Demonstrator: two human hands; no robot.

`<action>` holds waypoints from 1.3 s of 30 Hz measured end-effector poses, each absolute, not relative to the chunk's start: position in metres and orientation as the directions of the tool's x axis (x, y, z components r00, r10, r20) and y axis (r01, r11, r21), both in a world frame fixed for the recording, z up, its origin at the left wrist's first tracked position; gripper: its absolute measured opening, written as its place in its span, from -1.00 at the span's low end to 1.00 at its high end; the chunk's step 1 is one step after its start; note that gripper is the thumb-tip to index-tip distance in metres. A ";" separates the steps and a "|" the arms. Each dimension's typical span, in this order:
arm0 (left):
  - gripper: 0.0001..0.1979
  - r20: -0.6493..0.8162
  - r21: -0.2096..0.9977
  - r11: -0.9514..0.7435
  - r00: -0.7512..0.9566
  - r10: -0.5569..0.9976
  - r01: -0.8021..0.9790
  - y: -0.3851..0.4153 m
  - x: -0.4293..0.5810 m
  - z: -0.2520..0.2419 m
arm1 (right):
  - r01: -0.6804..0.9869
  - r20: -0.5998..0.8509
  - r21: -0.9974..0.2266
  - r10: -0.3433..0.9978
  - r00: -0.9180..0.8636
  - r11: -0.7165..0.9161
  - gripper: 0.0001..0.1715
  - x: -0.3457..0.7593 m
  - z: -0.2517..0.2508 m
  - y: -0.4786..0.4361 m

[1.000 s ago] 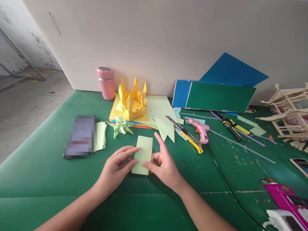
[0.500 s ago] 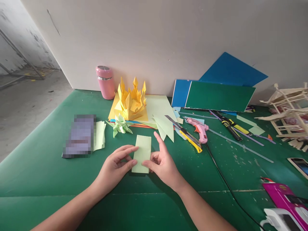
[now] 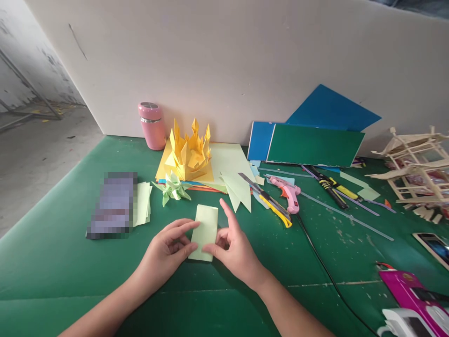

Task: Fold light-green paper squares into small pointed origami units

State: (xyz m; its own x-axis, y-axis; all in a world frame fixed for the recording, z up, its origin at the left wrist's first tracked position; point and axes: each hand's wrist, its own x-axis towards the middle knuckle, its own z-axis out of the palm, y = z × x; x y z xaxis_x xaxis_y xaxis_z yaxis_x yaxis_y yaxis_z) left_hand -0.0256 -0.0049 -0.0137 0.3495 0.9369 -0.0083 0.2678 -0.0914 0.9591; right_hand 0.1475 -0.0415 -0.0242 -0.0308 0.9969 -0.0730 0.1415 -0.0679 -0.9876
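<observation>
A pale green folded paper (image 3: 206, 231) is held just above the green table, its long side running away from me. My left hand (image 3: 167, 245) pinches its left edge, thumb low and forefinger higher up. From the right, my right hand (image 3: 238, 250) grips the paper with the thumb on its face and the curled fingers behind, partly hidden; the forefinger points up, off the sheet. Beyond the paper sits a light green origami flower (image 3: 172, 188). A small stack of pale green slips (image 3: 143, 203) lies to the left.
A yellow origami crown (image 3: 191, 157) rests on coloured sheets. Nearby stand a pink flask (image 3: 152, 127), a yellow utility knife (image 3: 268, 203) with its blade out, and a pink glue gun (image 3: 288, 193) trailing a black cable. A stick model (image 3: 417, 164) stands far right; a blurred dark object (image 3: 114, 203) lies left.
The whole view has shifted a little, so things sit slightly lower. Both hands keep hold of the folded paper, and its top edge seems slightly parted now.
</observation>
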 end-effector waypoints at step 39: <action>-0.69 0.025 0.876 -0.202 0.377 0.926 0.437 -0.008 -0.027 -0.023 | 0.666 0.377 -0.529 0.849 -0.371 0.526 -0.54 0.171 -0.034 -0.033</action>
